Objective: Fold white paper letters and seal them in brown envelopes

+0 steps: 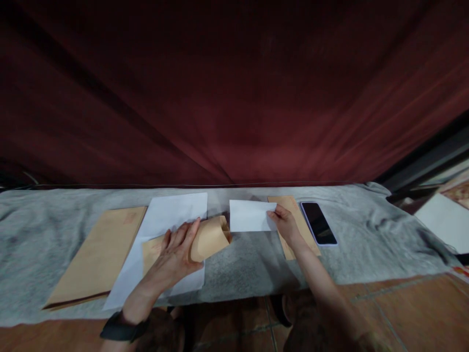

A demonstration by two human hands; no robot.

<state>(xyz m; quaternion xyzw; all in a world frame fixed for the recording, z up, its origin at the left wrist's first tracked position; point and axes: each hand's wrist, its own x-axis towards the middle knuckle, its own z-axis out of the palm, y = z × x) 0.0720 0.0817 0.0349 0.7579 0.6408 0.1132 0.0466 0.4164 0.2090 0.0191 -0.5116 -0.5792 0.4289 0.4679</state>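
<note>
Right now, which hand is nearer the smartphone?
Right. The right hand pinches white paper over a flat kraft envelope, just left of the smartphone; the left hand is much farther left, on a bent kraft envelope.

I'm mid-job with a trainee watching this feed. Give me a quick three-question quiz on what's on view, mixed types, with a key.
1. True or false: the phone lies to the right of the right hand.

2. Which does the right hand grip?
A) the phone
B) a white paper
C) a pen

3. Fill in the missing word: the left hand rests on a small brown ____ whose open end faces right.

Key: 1. True. 2. B. 3. envelope.
</note>
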